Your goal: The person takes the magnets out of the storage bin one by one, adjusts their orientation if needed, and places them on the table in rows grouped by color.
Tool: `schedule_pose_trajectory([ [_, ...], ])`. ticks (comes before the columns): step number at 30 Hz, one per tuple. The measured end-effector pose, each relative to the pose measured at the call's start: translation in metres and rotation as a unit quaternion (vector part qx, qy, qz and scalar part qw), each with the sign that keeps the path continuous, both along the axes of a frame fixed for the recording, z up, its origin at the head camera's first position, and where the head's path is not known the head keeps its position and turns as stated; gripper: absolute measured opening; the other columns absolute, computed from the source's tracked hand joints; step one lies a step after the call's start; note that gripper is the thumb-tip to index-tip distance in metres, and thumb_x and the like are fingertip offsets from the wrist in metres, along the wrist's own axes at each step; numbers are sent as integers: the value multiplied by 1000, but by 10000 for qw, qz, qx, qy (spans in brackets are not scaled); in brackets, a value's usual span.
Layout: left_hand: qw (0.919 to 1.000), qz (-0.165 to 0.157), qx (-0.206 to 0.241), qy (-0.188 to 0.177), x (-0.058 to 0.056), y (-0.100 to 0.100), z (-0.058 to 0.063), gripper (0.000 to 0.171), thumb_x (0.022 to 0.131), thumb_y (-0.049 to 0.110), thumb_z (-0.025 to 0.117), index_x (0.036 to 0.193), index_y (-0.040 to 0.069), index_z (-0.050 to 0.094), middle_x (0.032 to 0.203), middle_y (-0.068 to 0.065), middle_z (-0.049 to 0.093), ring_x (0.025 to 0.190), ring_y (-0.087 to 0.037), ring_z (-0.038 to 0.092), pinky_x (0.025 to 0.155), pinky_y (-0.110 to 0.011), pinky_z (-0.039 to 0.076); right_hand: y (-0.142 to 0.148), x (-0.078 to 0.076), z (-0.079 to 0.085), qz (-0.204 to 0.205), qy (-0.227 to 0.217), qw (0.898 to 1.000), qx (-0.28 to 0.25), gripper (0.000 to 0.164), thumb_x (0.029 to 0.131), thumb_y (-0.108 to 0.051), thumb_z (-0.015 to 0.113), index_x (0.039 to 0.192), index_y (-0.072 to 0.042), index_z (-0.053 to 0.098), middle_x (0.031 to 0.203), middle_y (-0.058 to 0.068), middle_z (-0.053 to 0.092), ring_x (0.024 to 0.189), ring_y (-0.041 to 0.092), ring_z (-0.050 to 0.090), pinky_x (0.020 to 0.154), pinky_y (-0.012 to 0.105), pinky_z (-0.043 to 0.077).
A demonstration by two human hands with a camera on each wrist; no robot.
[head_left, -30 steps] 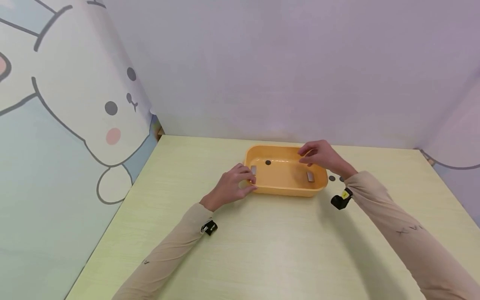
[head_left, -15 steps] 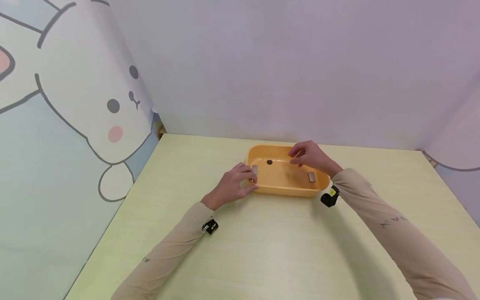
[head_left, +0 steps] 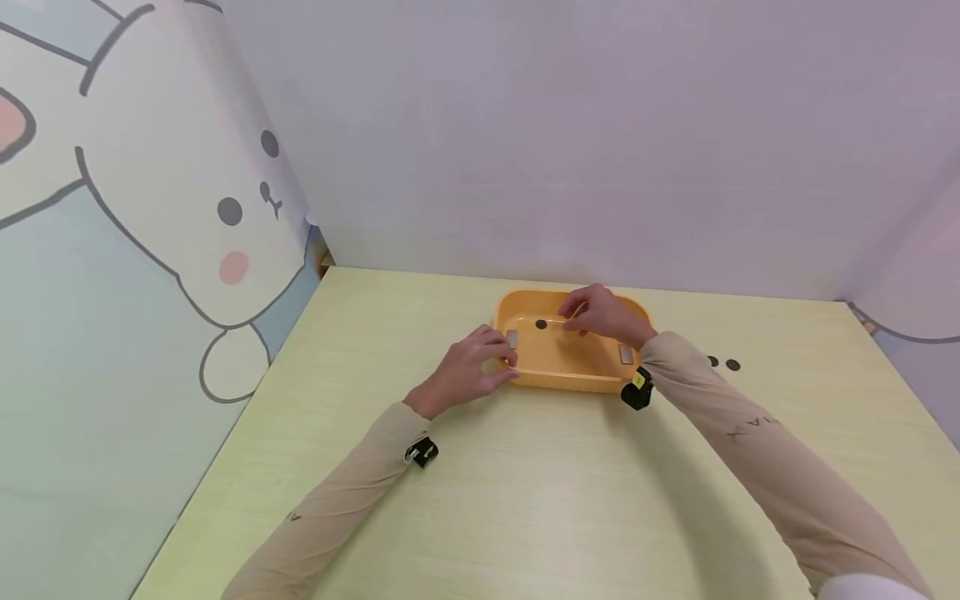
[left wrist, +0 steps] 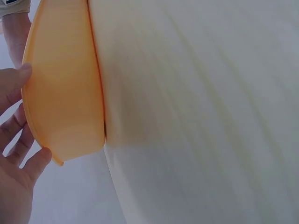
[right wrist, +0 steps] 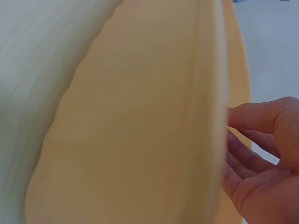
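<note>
Orange tray (head_left: 562, 382) sits flat on the pale wood tabletop (head_left: 525, 500), toward the far edge, long side running left-right, near the lilac back wall (head_left: 570, 150).

Left hand (head_left: 468, 367) on the tray's near-left corner: fingers bent over the left rim, thumb against the near side, so rim is pinched between. Left wrist view agrees: thumb touching the rim, tray's outer wall beside it, wall base on the tabletop.

Right hand (head_left: 603, 317) is over the tray interior, right of centre, coming in across the right end. Fingers bent, thumb a bit apart from them. Right wrist view has the rim in front of the fingertips, so can't tell whether they pinch anything.

Inside the tray: one dark disc (head_left: 541, 324) toward the far side, left of the right hand's fingertips, apart from them. Left grey rectangular piece (head_left: 512, 339) at the left end, just beside the left fingers. Right grey rectangular piece (head_left: 626, 354) at the right end, below the right wrist.

Outside, on the tabletop right of the tray: inner dark disc (head_left: 712, 361) and outer dark disc (head_left: 733, 365), side by side. Inner one is right at the edge of the right sleeve (head_left: 757, 442) in the head view.

Both sleeves beige; left sleeve (head_left: 337, 500) has a black wrist camera (head_left: 422, 452) at the cuff. Left side panel carries a cartoon rabbit (head_left: 165, 192).
</note>
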State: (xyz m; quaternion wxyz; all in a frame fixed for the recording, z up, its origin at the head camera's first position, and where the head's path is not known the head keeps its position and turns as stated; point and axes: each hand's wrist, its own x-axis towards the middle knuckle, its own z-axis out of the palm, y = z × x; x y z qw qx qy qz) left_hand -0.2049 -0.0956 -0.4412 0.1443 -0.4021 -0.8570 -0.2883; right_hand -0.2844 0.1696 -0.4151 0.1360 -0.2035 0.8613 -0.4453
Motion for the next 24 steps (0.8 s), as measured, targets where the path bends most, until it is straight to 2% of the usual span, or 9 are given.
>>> schedule_pose_trajectory([
  [7,9999,61,-101,-63,0,1,1,12,81,24,76,85,16,68,93,6,62,92,-12,51,73,-27,48,-9,-6,-6,147,165,9994,258,17,83,3,68,98,10,65,93,20,64,78,38,62,67,45,53],
  [14,9997,108,-139,-174,0,1,2,12,81,26,76,85,17,68,93,7,61,93,-11,50,75,-27,47,-21,-8,-7,173,31,9988,457,18,83,4,65,100,11,64,99,24,63,80,39,61,69,45,53],
  [20,9997,112,-165,-152,0,0,1,12,81,26,76,85,18,68,93,7,61,94,-10,50,78,-26,46,-31,-12,-10,218,312,9970,673,20,81,7,63,100,10,65,100,24,65,73,31,63,59,33,52],
  [24,9997,103,-185,-102,-1,0,0,12,81,27,76,85,18,68,93,7,61,94,-10,50,78,-26,47,-35,-13,-11,329,620,9932,926,22,78,6,65,101,9,66,100,23,66,73,26,63,58,30,51],
])
